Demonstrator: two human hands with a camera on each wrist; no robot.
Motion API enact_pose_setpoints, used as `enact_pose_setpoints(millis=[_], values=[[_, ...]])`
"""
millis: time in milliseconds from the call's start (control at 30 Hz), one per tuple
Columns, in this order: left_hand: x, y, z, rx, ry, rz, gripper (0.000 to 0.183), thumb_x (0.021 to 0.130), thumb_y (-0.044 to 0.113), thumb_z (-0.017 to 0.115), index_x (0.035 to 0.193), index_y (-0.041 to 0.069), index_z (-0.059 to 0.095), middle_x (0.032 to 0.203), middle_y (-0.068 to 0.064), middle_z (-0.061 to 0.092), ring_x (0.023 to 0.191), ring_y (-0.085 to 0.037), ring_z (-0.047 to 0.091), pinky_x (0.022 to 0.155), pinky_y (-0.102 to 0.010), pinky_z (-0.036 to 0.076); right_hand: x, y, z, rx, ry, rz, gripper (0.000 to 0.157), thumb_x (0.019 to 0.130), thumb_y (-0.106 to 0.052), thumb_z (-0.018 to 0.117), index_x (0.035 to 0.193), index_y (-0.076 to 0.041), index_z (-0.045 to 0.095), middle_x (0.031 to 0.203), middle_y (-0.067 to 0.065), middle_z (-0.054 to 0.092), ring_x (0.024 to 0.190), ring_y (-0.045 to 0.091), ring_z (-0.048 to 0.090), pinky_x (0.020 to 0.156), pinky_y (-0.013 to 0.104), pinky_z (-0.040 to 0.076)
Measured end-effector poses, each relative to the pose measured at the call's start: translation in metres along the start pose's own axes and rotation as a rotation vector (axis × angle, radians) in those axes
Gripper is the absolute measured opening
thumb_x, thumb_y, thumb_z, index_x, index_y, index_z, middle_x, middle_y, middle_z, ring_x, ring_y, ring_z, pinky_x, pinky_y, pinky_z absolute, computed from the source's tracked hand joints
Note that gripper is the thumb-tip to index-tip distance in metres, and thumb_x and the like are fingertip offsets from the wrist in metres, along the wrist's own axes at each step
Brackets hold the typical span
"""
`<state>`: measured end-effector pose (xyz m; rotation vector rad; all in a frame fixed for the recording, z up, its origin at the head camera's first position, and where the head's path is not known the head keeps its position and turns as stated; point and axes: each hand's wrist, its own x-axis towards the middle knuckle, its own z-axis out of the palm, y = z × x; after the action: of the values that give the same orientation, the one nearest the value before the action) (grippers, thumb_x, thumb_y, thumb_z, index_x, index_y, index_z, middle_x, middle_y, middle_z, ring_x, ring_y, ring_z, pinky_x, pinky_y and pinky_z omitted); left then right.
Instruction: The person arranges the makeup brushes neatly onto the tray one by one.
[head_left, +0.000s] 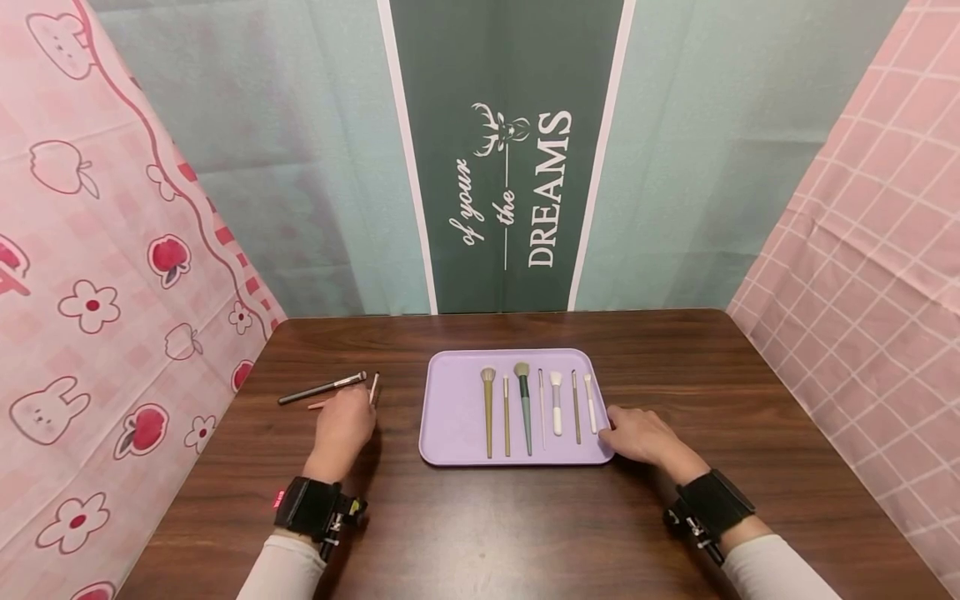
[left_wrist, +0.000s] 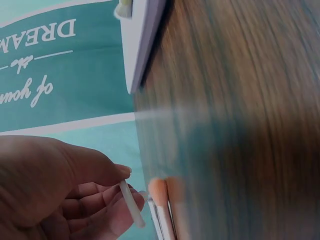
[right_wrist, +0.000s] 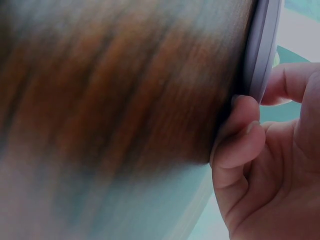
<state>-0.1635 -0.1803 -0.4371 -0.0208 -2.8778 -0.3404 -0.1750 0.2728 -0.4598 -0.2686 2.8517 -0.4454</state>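
A slim makeup brush (head_left: 374, 388) with a pale pink handle is pinched between the thumb and fingers of my left hand (head_left: 346, 421), above the table's left side. In the left wrist view its thin handle (left_wrist: 132, 205) sticks out past the fingertips. Close by lie a dark grey makeup brush (head_left: 318, 390) and a pink one (head_left: 316, 406), partly hidden by the hand; an orange-tipped brush (left_wrist: 159, 192) shows in the left wrist view. My right hand (head_left: 639, 434) grips the lilac tray (head_left: 453, 408) at its right front corner, thumb over the rim, fingers curled at its outer side.
Several makeup brushes lie side by side on the tray, among them a green-handled one (head_left: 525, 408) and a white one (head_left: 557, 404). The tray's left part is bare. Brown wooden table (head_left: 480, 533) surrounds it; hanging cloths (head_left: 675, 167) close off the back and sides.
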Motion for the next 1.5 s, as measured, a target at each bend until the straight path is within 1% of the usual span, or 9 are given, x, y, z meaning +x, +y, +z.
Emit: enact_pose_setpoints(millis=[267, 433, 600, 733, 833, 967, 1067, 1233, 1500], values=[[0.003, 0.016, 0.0, -0.041, -0.059, -0.065, 0.015, 0.09, 0.002, 0.059, 0.078, -0.006, 0.062, 0.075, -0.027, 0.067, 0.069, -0.046, 0.068, 0.055, -0.054, 0.052, 0.001, 0.001, 0.0, 0.004, -0.003, 0.005, 0.018, 0.089, -0.027, 0.061, 0.094, -0.01, 0.061, 0.079, 0.003, 0.059, 0.071, 0.023, 0.053, 0.062, 0.036, 0.041], [0.004, 0.026, 0.004, -0.046, -0.021, -0.059, 0.015, 0.088, 0.002, 0.06, 0.076, -0.006, 0.06, 0.072, -0.027, 0.066, 0.067, -0.047, 0.067, 0.055, -0.055, 0.052, 0.001, 0.001, 0.001, 0.002, 0.0, 0.003, 0.018, 0.089, -0.027, 0.061, 0.094, -0.01, 0.061, 0.08, 0.003, 0.06, 0.071, 0.023, 0.053, 0.062, 0.037, 0.041], [0.005, 0.036, 0.008, -0.047, 0.035, -0.019, 0.013, 0.085, 0.0, 0.061, 0.074, -0.007, 0.06, 0.069, -0.027, 0.064, 0.065, -0.047, 0.066, 0.055, -0.055, 0.052, 0.001, 0.002, 0.001, 0.004, 0.002, -0.004, 0.017, 0.089, -0.027, 0.061, 0.094, -0.01, 0.061, 0.079, 0.003, 0.059, 0.071, 0.023, 0.053, 0.061, 0.037, 0.041], [0.007, 0.045, 0.012, -0.047, 0.057, -0.002, 0.012, 0.083, 0.0, 0.063, 0.073, -0.006, 0.061, 0.07, -0.027, 0.066, 0.066, -0.048, 0.067, 0.058, -0.056, 0.053, 0.002, 0.002, 0.001, 0.003, 0.003, 0.0, 0.018, 0.089, -0.027, 0.061, 0.094, -0.01, 0.061, 0.08, 0.003, 0.06, 0.071, 0.023, 0.053, 0.062, 0.037, 0.041], [0.009, 0.051, 0.016, -0.024, 0.073, 0.019, 0.012, 0.083, 0.001, 0.064, 0.074, -0.007, 0.062, 0.072, -0.028, 0.067, 0.068, -0.046, 0.068, 0.062, -0.058, 0.053, 0.001, 0.002, 0.001, 0.004, -0.001, 0.004, 0.018, 0.089, -0.028, 0.061, 0.095, -0.01, 0.062, 0.08, 0.003, 0.06, 0.072, 0.023, 0.053, 0.062, 0.037, 0.041], [0.01, 0.061, 0.019, -0.02, 0.087, 0.038, 0.013, 0.084, 0.001, 0.065, 0.076, -0.009, 0.064, 0.072, -0.028, 0.067, 0.065, -0.043, 0.068, 0.06, -0.057, 0.054, 0.001, 0.003, 0.001, 0.008, -0.005, -0.003, 0.018, 0.09, -0.027, 0.061, 0.095, -0.01, 0.061, 0.079, 0.002, 0.058, 0.071, 0.023, 0.053, 0.062, 0.036, 0.04], [0.01, 0.069, 0.021, -0.049, 0.061, 0.027, 0.011, 0.085, 0.0, 0.065, 0.078, -0.008, 0.064, 0.073, -0.026, 0.066, 0.065, -0.043, 0.068, 0.058, -0.052, 0.054, 0.001, 0.003, 0.001, 0.009, -0.001, -0.003, 0.018, 0.09, -0.027, 0.061, 0.095, -0.01, 0.061, 0.079, 0.002, 0.058, 0.071, 0.023, 0.053, 0.062, 0.037, 0.04], [0.012, 0.081, 0.023, -0.066, 0.003, 0.008, 0.011, 0.087, 0.002, 0.064, 0.083, -0.008, 0.066, 0.076, -0.024, 0.067, 0.071, -0.043, 0.068, 0.063, -0.052, 0.055, 0.001, 0.003, 0.0, 0.014, 0.0, -0.005, 0.018, 0.09, -0.027, 0.061, 0.096, -0.01, 0.061, 0.08, 0.003, 0.059, 0.072, 0.023, 0.053, 0.062, 0.037, 0.04], [0.014, 0.091, 0.029, -0.077, 0.005, -0.008, 0.009, 0.087, 0.0, 0.064, 0.085, -0.008, 0.067, 0.076, -0.023, 0.067, 0.071, -0.043, 0.069, 0.06, -0.051, 0.055, 0.0, 0.002, 0.001, 0.02, -0.004, -0.005, 0.017, 0.09, -0.027, 0.062, 0.094, -0.01, 0.06, 0.078, 0.002, 0.057, 0.071, 0.022, 0.052, 0.062, 0.036, 0.039]])
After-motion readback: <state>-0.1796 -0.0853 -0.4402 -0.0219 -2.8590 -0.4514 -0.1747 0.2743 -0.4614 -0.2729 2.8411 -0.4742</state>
